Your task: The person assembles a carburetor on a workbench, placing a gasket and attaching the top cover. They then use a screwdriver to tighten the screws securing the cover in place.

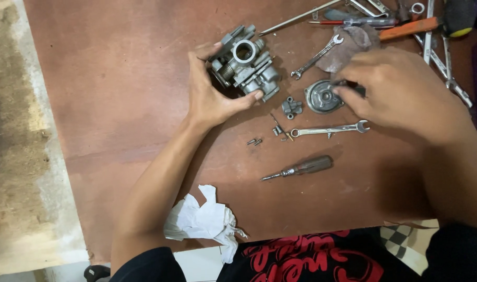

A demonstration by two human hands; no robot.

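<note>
From the head camera, the left hand (210, 99) clamps the grey carburetor body (245, 63) between thumb and curled fingers on the brown board (118, 104). The right hand (400, 94), fingers pressed together, pinches something dark over the round metal cover (322, 97), just right of the carburetor. Nearby lie two wrenches, one screwdriver (298, 168) and two screws (254, 141).

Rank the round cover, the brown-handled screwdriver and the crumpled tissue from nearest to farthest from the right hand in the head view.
1. Round cover: under the right hand's fingertips, touching or nearly so.
2. Screwdriver: lower down, mid-board, toward the person.
3. Tissue: farthest, at the board's near edge by the left forearm.
</note>
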